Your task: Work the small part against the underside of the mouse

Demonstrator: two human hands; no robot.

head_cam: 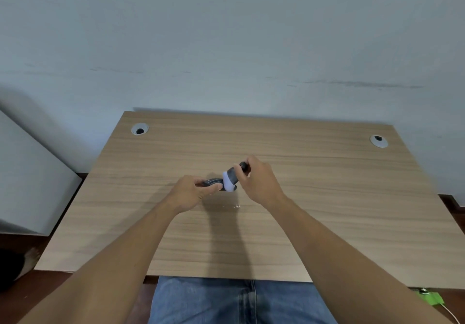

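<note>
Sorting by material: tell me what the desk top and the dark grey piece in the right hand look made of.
Light wood-grain desk top: likely laminate, matt, with printed-looking streaks. Dark grey cylindrical piece: probably plastic, smooth and dull; too blurred for certainty.

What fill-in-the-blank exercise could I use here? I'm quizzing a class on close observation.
1. Both hands hold small dark objects above a ______ desk.
2. The right hand grips a dark grey piece whose lower end is ______ in colour.
3. The left hand pinches a flat ______ part.
4. Each far corner of the desk has a round cable ______.

Missing words: wooden; white; black; hole
</note>
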